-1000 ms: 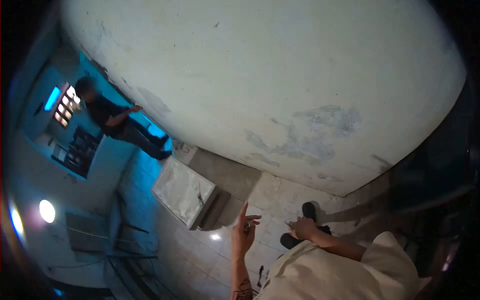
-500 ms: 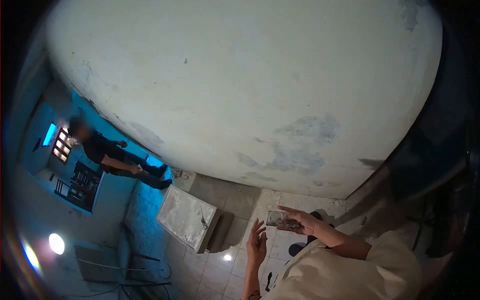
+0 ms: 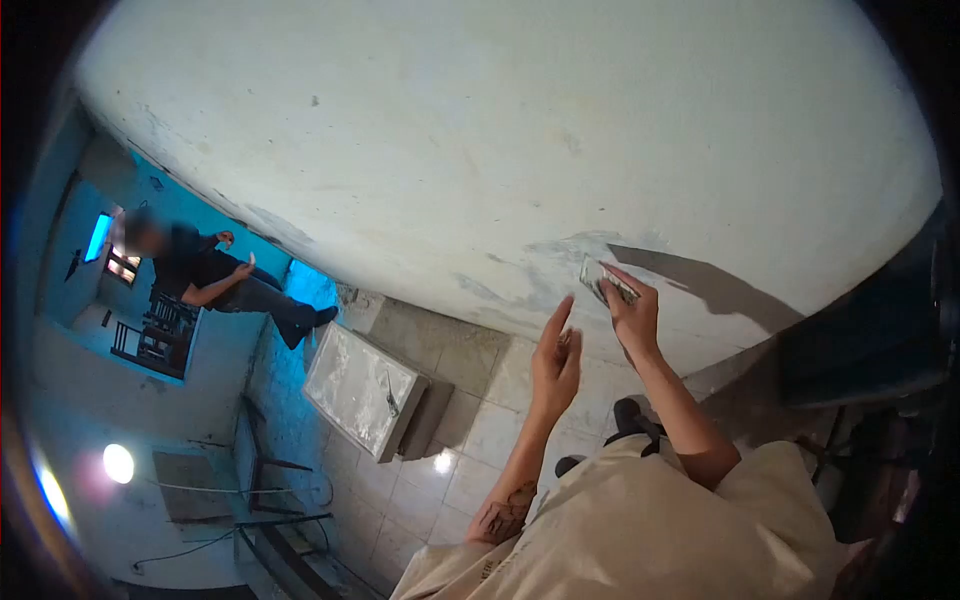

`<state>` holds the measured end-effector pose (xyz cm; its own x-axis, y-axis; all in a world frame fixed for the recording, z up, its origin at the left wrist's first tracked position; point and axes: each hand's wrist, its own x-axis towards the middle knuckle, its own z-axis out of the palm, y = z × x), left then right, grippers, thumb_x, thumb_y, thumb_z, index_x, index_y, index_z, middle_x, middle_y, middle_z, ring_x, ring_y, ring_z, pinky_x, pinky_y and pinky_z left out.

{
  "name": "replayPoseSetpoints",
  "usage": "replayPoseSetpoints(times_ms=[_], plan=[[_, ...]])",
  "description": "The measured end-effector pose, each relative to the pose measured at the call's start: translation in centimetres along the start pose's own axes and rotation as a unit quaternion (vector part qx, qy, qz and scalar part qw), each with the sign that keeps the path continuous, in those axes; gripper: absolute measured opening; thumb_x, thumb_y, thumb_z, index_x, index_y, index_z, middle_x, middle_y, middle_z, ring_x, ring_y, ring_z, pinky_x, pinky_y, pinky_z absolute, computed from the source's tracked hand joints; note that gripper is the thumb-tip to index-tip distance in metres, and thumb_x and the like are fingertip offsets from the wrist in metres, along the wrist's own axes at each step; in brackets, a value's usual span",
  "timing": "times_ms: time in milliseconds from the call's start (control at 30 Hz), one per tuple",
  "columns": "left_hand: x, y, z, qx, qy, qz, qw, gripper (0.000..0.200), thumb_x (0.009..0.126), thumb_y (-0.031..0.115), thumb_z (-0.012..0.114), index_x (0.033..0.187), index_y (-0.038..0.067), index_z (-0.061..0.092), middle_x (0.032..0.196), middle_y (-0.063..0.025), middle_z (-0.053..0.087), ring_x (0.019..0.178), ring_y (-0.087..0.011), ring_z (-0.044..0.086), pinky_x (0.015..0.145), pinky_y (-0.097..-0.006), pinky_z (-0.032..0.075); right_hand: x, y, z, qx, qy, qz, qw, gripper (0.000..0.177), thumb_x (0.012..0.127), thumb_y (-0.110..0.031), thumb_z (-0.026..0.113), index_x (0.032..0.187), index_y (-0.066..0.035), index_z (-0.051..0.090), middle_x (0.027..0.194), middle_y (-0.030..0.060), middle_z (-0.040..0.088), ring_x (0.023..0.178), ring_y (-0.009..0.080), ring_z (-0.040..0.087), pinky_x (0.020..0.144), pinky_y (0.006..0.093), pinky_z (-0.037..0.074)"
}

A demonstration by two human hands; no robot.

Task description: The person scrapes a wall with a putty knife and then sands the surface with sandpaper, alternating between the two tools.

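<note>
Block [image 3: 597,272], flat with a pale edge, sits in the right hand [image 3: 638,316], a little right of centre in the head view, up against or just off the wall [image 3: 430,130]; whether it touches the plaster cannot be told. The right fingers are closed around it, covering much of its far half, so what it is made of is unclear. Judging by this pose, the step in hand is holding the block up to the grey patch [image 3: 545,258], and the next move seems to call for a firm hold and a flat face kept toward the plaster. Its long axis appears to slant from upper left to lower right, foreshortened, with the pale end pointing to the upper left of the frame. Just left of it and lower, the left hand [image 3: 556,362] is raised with the index finger stretched out and the others loosely bent, slightly blurred, gripping nothing that shows. Near the lower middle stands a box [image 3: 345,385] with a thin tool [image 3: 391,394] lying on top, and at upper left another person [image 3: 225,285] stands with both hands lifted.
</note>
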<state>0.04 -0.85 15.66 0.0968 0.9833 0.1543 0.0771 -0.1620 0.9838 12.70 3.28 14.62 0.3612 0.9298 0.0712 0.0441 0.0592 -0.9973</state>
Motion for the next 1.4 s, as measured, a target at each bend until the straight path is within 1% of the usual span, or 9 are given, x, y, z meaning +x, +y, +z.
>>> replayPoseSetpoints(times_ms=[167, 233, 267, 300, 400, 533, 667, 1133, 1400], plan=[[4.6, -0.3, 3.9, -0.010, -0.010, 0.002, 1.000, 0.043, 0.089, 0.008, 0.043, 0.131, 0.008, 0.037, 0.065, 0.0032, 0.050, 0.052, -0.0018, 0.027, 0.044, -0.0191, 0.024, 1.8, -2.2, -1.9, -0.126, -0.008, -0.195, 0.973, 0.024, 0.080, 0.002, 0.053, 0.103, 0.002, 0.058, 0.092, 0.0175, 0.062, 0.083, 0.0212, 0.062, 0.067, 0.0289, 0.047], [5.0, 0.3, 4.8, -0.052, -0.023, -0.017, 0.998, 0.042, 0.089, 0.006, 0.043, 0.131, 0.006, 0.037, 0.087, -0.0029, 0.061, 0.054, -0.0010, 0.031, 0.045, -0.0175, 0.028, 2.3, -3.2, -2.9, -0.153, -0.045, -0.180, 0.971, 0.028, 0.077, 0.003, 0.054, 0.105, 0.001, 0.058, 0.093, 0.0176, 0.062, 0.082, 0.0241, 0.062, 0.067, 0.0302, 0.048], [5.4, 0.0, 5.4, -0.055, -0.018, 0.025, 0.998, 0.042, 0.089, 0.005, 0.041, 0.131, 0.003, 0.036, 0.118, -0.0103, 0.053, 0.071, -0.0026, 0.047, 0.061, -0.0171, 0.039, 2.9, -3.1, -3.1, -0.154, -0.046, -0.179, 0.971, 0.028, 0.077, 0.003, 0.054, 0.105, 0.001, 0.058, 0.093, 0.0176, 0.062, 0.082, 0.0241, 0.062, 0.067, 0.0302, 0.048], [5.6, 0.3, 5.8, -0.058, -0.017, 0.024, 0.998, 0.042, 0.089, 0.005, 0.041, 0.131, 0.003, 0.036, 0.118, -0.0103, 0.053, 0.071, -0.0026, 0.047, 0.061, -0.0171, 0.039, 3.4, -3.0, -3.2, -0.154, -0.055, -0.182, 0.970, 0.029, 0.076, 0.003, 0.054, 0.105, 0.001, 0.057, 0.094, 0.0173, 0.062, 0.083, 0.0255, 0.062, 0.068, 0.0305, 0.048], [5.8, 1.1, 6.7, -0.101, 0.021, -0.027, 0.994, 0.043, 0.089, 0.000, 0.038, 0.131, -0.002, 0.032, 0.132, -0.0131, 0.039, 0.119, -0.0155, 0.037, 0.095, -0.0268, 0.032, 4.1, -2.5, -3.0, -0.144, -0.080, -0.184, 0.969, 0.033, 0.074, -0.001, 0.057, 0.107, -0.001, 0.057, 0.095, 0.0163, 0.061, 0.085, 0.0289, 0.062, 0.069, 0.0312, 0.049], [6.5, 2.6, 6.7, -0.123, 0.055, -0.032, 0.990, 0.043, 0.087, -0.002, 0.035, 0.129, -0.004, 0.034, 0.131, -0.0143, 0.039, 0.120, -0.0189, 0.038, 0.098, -0.0302, 0.031, 4.0, -3.5, -2.5, -0.176, -0.053, -0.208, 0.961, 0.029, 0.076, 0.000, 0.053, 0.105, -0.003, 0.057, 0.090, 0.0151, 0.061, 0.077, 0.0280, 0.062, 0.062, 0.0301, 0.049], [6.7, 1.1, 4.8, -0.109, -0.034, -0.065, 0.991, 0.047, 0.085, -0.006, 0.034, 0.132, -0.003, 0.030, 0.136, -0.0152, 0.032, 0.123, -0.0202, 0.034, 0.099, -0.0285, 0.028, 4.0, -2.6, -1.4, -0.131, -0.012, -0.238, 0.962, 0.029, 0.076, 0.002, 0.053, 0.104, -0.004, 0.057, 0.086, 0.0141, 0.061, 0.071, 0.0259, 0.063, 0.058, 0.0298, 0.049], [6.6, 3.1, 3.2, -0.139, -0.121, -0.096, 0.978, 0.047, 0.084, -0.002, 0.032, 0.131, -0.003, 0.030, 0.129, -0.0153, 0.041, 0.115, -0.0180, 0.041, 0.095, -0.0273, 0.033, 2.5, -3.7, -0.9, -0.158, -0.017, -0.202, 0.966, 0.037, 0.069, 0.007, 0.057, 0.104, -0.004, 0.055, 0.084, 0.0130, 0.060, 0.072, 0.0251, 0.062, 0.059, 0.0282, 0.049], [7.0, 2.1, 2.4, -0.135, -0.129, -0.080, 0.979, 0.047, 0.085, -0.009, 0.030, 0.132, -0.006, 0.026, 0.138, -0.0149, 0.028, 0.124, -0.0178, 0.030, 0.100, -0.0268, 0.025, 2.8, -3.8, -0.6, -0.170, 0.015, -0.222, 0.960, 0.030, 0.074, 0.006, 0.052, 0.102, -0.003, 0.057, 0.086, 0.0141, 0.061, 0.078, 0.0232, 0.064, 0.062, 0.0298, 0.050]])
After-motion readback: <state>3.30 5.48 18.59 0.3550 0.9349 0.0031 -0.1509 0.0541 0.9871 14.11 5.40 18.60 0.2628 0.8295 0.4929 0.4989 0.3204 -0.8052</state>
